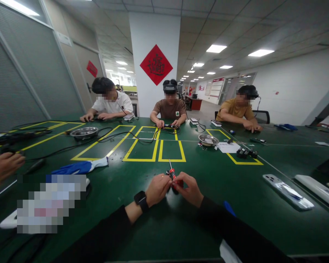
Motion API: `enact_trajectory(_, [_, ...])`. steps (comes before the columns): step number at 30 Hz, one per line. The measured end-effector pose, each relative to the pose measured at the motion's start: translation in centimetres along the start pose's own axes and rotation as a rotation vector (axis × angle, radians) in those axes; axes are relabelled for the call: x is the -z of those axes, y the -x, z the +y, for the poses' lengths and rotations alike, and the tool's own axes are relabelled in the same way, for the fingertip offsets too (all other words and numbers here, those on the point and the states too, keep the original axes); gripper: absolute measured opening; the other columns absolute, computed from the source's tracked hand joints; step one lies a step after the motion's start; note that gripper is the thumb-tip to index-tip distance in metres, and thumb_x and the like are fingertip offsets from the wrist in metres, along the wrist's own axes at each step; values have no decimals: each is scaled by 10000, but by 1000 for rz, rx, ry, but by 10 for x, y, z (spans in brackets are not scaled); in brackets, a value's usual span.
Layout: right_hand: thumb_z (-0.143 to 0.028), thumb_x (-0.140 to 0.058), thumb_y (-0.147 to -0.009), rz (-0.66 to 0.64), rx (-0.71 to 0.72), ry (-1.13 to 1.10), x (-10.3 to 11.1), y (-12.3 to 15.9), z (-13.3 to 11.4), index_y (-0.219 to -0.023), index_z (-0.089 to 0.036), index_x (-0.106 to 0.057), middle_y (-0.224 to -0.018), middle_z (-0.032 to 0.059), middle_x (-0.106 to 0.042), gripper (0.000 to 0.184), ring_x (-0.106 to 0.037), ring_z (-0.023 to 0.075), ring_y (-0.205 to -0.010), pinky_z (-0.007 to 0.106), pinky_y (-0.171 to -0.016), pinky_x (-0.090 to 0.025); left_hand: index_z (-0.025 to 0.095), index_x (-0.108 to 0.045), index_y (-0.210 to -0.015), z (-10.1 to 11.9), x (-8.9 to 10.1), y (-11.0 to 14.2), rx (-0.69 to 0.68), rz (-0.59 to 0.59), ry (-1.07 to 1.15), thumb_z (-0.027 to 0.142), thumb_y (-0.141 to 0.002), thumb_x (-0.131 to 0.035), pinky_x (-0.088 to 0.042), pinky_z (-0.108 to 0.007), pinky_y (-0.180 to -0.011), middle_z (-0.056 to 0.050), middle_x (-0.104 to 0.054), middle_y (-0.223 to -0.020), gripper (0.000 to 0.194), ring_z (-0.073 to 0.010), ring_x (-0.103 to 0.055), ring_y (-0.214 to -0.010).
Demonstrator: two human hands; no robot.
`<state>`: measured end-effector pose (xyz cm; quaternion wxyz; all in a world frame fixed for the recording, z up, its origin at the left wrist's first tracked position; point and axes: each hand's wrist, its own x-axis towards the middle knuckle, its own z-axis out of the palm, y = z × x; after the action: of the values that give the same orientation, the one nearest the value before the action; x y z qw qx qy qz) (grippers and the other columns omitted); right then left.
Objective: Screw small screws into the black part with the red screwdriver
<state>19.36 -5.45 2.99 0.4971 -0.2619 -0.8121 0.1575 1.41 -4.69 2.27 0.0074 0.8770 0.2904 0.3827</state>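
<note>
A: Quick pass. Where's the tool?

B: On my remote feed, the red-handled screwdriver (173, 172) sits between left hand (157, 190) and right hand (190, 190), low over the green surface (164, 233), shaft pointing away. Small dark part (168, 172) at its left; touching or just beside, can't tell.

A: Fingers?

B: Both sets drawn in around the handle. What they hold, if anything, I can't tell; they hide it.

A: What could go wrong?

B: My guess: a loose pinch lets the screwdriver twist or roll. Anything tiny could slip out too, and with both hands crowding, I'd miss it. A sideways knock could push the dark part off.

A: Edges, room?

B: Ahead, bare surface up to the yellow tape (139, 160). Right is open until the phone (287, 191). Left is tighter: blue glove (76, 168), then another person's hand (7, 166). Near edge (315, 255) runs along the bottom. Swinging the right sleeve (233, 228) could drag the blue item (229, 208) beside it.
</note>
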Motion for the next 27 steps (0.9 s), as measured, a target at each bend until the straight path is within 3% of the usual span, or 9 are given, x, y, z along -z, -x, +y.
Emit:
enact_trajectory(10, [-222,-494,-849,-96,-53,101,-1,-1,-4,-868,-190,-540,-796,22,-568,60,-524,115,-647,243,-615,-426,183,-477,-695,-8,1,0,-67,-75,-159,226,-918,-291,-347,-296,-592,-27,-510,-619,294,-150,-436,-579])
enact_trajectory(14, [-218,-472,-862,-136,-67,197,0,-4,-5,-876,-188,-530,-821,28,-575,67,-524,117,-666,241,-639,-417,182,-468,-685,-12,6,-1,129,84,-120,227,-900,-323,-384,-302,-632,-36,-506,-655,263,-161,-470,-647])
enact_trajectory(16, [-204,-469,-863,-174,-64,285,2,-6,-6,-870,-186,-536,-833,32,-577,69,-529,126,-707,246,-674,-408,175,-497,-776,-14,13,-3,196,147,-55,230,-874,-378,-421,-321,-702,-57,-545,-765,164,-177,-508,-755])
enact_trajectory(17, [-199,-470,-862,-197,-57,337,2,-6,-6,-863,-185,-539,-839,35,-578,70,-532,134,-738,252,-695,-402,171,-512,-861,-15,16,-4,187,132,-16,237,-850,-425,-432,-340,-762,-73,-565,-859,111,-191,-521,-840])
enact_trajectory(18, [-197,-474,-860,-219,-47,393,3,-7,-6,-857,-184,-542,-844,39,-581,70,-533,143,-768,258,-713,-395,167,-512,-967,-16,19,-5,158,90,21,248,-816,-481,-428,-364,-832,-91,-567,-969,174,-209,-517,-939])
enact_trajectory(22, [-192,-480,-858,-278,-2,583,0,-8,-5,-856,-179,-550,-859,53,-595,70,-523,166,-799,283,-725,-368,167,-347,-1298,-18,18,-6,115,-106,113,270,-705,-633,-360,-420,-991,-133,-471,-1264,666,-260,-433,-1170])
enact_trajectory(24, [-186,-466,-867,-292,27,641,-2,-9,-5,-864,-176,-551,-858,56,-598,85,-519,169,-801,290,-721,-357,183,-323,-1325,-20,13,-4,161,-158,139,261,-730,-626,-376,-409,-979,-123,-480,-1274,673,-248,-463,-1150])
enact_trajectory(27, [-199,-448,-883,-304,77,701,-4,-9,-5,-856,-175,-553,-846,62,-600,111,-512,173,-799,300,-709,-342,215,-408,-1266,-22,6,-3,215,-186,156,266,-771,-607,-410,-391,-932,-87,-549,-1201,537,-231,-521,-1075])
